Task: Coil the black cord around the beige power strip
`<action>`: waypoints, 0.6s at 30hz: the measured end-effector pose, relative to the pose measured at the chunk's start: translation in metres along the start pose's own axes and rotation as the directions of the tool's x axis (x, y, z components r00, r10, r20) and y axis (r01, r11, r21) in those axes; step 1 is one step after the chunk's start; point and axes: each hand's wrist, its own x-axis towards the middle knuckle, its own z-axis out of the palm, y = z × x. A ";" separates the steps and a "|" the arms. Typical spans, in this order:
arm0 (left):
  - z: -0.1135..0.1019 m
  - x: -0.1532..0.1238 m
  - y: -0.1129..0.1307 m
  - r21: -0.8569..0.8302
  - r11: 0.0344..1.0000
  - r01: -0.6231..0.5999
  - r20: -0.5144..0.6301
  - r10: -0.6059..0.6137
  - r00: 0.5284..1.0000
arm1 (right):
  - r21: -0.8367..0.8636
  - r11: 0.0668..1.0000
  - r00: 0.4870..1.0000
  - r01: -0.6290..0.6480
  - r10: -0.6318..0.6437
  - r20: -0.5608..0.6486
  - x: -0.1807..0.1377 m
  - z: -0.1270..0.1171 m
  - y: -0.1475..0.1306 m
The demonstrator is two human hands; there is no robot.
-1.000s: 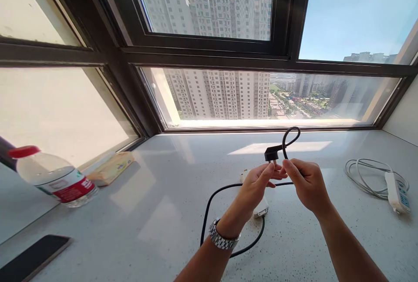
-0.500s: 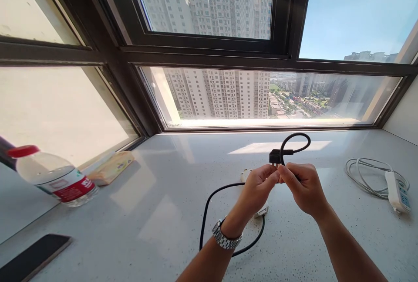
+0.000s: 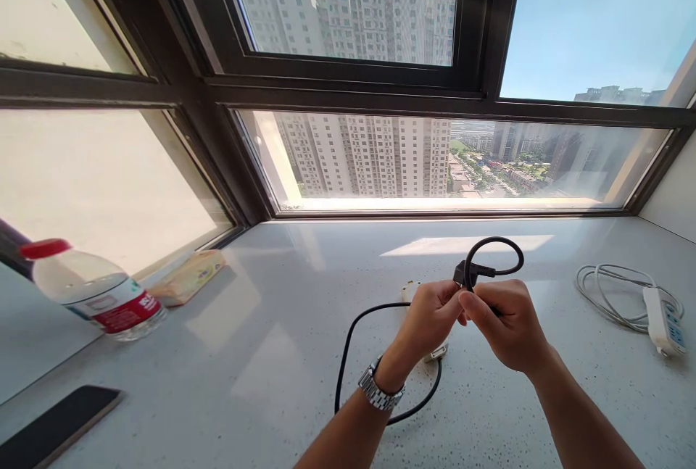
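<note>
A black cord (image 3: 344, 342) runs from the counter up to my hands, with a loop of it (image 3: 508, 241) standing above them. Its black plug (image 3: 472, 274) rises over my fingertips, its prongs mostly hidden. My left hand (image 3: 435, 313), closed just below the plug, grips the cord. Close beside it, my right hand (image 3: 508, 320) pinches the cord between thumb and fingers, the fingertips of both hands almost touching. Below my left hand, the cord ends at a pale connector (image 3: 436, 353). Part of a whitish object (image 3: 410, 288) shows behind that hand; its kind is hidden.
A white power strip (image 3: 664, 322) with a coiled grey cable (image 3: 609, 302) lies at right. At left stand a red-capped bottle (image 3: 103, 295), a tissue pack (image 3: 188, 278) and a dark phone (image 3: 59, 425) lying flat. A window frame (image 3: 435, 215) bounds the pale counter (image 3: 261, 396) behind.
The plug and cord loop have dropped slightly and the plug has tilted, its prongs now less visible. Both hands have lowered a little, still closed on the cord.
</note>
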 end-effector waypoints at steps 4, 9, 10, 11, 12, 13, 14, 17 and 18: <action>-0.001 -0.001 0.001 0.054 0.998 -0.013 0.005 0.013 1.000 | -0.011 0.999 0.999 0.051 -0.051 -0.016 0.000 -0.001 -0.002; 0.000 -0.003 0.004 0.117 0.993 -0.025 0.001 0.025 1.000 | -0.015 0.997 0.995 0.077 -0.077 -0.056 0.001 -0.004 -0.001; 0.001 -0.002 0.004 0.094 0.995 -0.027 -0.016 0.029 0.999 | -0.013 0.998 0.996 0.069 -0.070 -0.056 0.001 -0.005 -0.001; 0.001 -0.002 0.004 0.062 0.998 -0.021 -0.029 0.023 0.999 | -0.013 0.998 0.997 0.058 -0.059 -0.053 0.001 -0.005 -0.001; 0.001 -0.002 0.003 0.018 1.000 -0.003 -0.030 0.004 1.000 | -0.016 0.999 0.998 0.045 -0.046 -0.048 0.001 -0.005 0.000; 0.001 -0.001 0.003 -0.035 0.999 0.024 -0.018 -0.025 1.000 | -0.021 0.999 0.999 0.028 -0.029 -0.041 0.001 -0.004 0.000; -0.001 -0.001 0.004 -0.097 0.994 0.051 0.003 -0.051 0.999 | -0.028 1.000 1.000 0.007 -0.008 -0.030 0.001 -0.004 0.001; -0.009 0.000 0.008 -0.286 0.954 0.088 0.094 -0.063 0.994 | -0.052 0.995 0.997 -0.080 0.080 0.002 0.002 -0.003 0.003; -0.013 -0.001 0.010 -0.340 0.936 0.091 0.129 -0.050 0.990 | -0.058 0.993 0.994 -0.107 0.107 0.000 0.002 -0.003 0.003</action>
